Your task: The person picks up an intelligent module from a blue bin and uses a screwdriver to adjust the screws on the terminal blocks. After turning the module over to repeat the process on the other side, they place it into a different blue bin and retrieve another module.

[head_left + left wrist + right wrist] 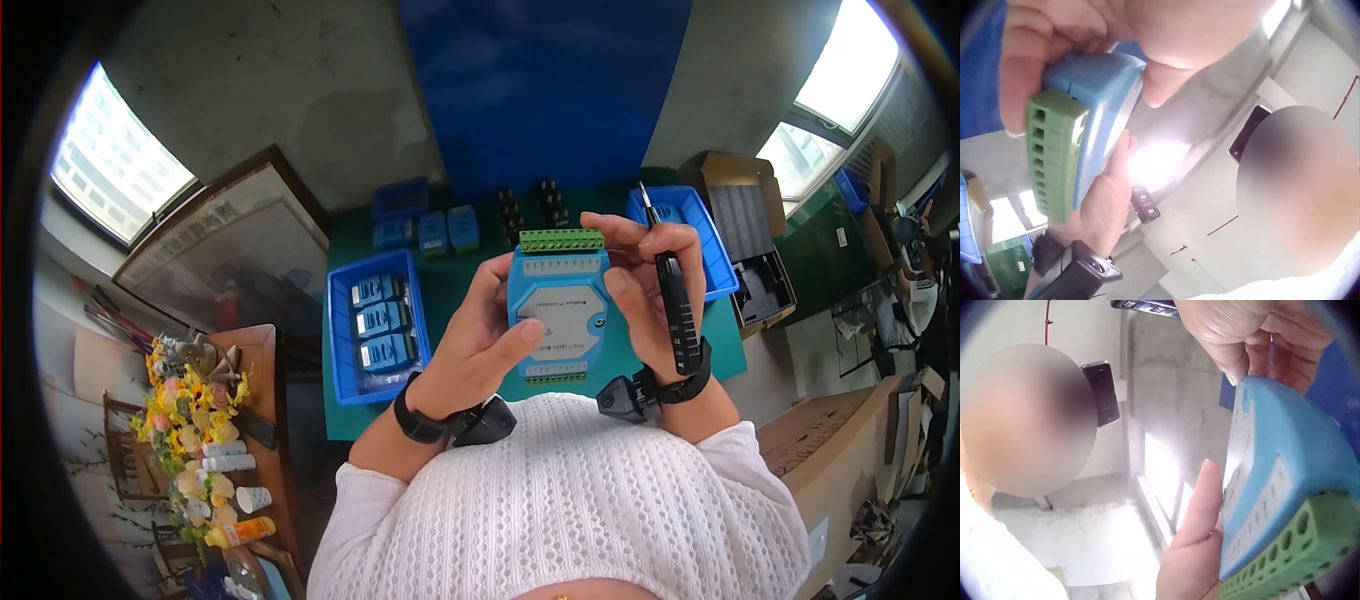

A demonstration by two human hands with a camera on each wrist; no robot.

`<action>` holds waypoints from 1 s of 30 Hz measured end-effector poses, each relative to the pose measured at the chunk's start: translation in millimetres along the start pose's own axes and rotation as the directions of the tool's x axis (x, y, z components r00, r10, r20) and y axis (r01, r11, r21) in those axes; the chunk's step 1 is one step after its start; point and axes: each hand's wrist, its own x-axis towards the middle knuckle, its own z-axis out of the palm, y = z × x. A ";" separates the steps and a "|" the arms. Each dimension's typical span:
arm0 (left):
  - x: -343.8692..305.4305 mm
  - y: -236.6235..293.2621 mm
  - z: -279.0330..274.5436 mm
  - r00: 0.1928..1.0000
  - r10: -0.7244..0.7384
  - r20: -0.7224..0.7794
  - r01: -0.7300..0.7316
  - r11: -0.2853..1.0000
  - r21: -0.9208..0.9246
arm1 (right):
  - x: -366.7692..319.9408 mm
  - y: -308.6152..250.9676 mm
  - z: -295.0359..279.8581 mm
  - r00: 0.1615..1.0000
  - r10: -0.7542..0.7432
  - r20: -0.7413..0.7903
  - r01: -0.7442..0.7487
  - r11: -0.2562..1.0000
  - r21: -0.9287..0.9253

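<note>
A blue module (560, 300) with a pale label and green terminal strips (562, 240) is held up before the chest. My left hand (480, 335) grips its left side, thumb flat on the label. My right hand (650, 290) touches the right edge with its thumb and holds a black pen-like tool (680, 315), thin tip upward, against the fingers. In the left wrist view, the green strip (1054, 156) faces the camera and the left hand (1129, 31) is above. The right wrist view shows the right hand (1254, 337) at the module's (1279, 444) upper end.
On the green table (470, 290), a blue bin (345, 385) at left holds several modules, and more modules (433, 232) lie behind it. Small black parts (550, 205) stand at the back. Another blue bin (715, 260) is at right, beside an open cardboard box (765, 190).
</note>
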 end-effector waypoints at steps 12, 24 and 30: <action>2.2 -13.1 -10.6 0.967 0.253 0.008 -0.247 0.933 0.261 | -3.8 -3.8 5.2 0.984 -0.159 0.085 0.161 0.987 -0.011; -0.9 -10.7 -9.7 0.931 0.365 0.005 -0.336 0.851 0.404 | -2.9 -9.4 8.6 0.968 -0.228 0.110 0.236 0.970 -0.066; -2.7 -9.9 -8.1 0.921 0.390 0.013 -0.362 0.840 0.404 | -2.9 -12.0 9.5 0.959 -0.256 0.123 0.270 0.956 -0.114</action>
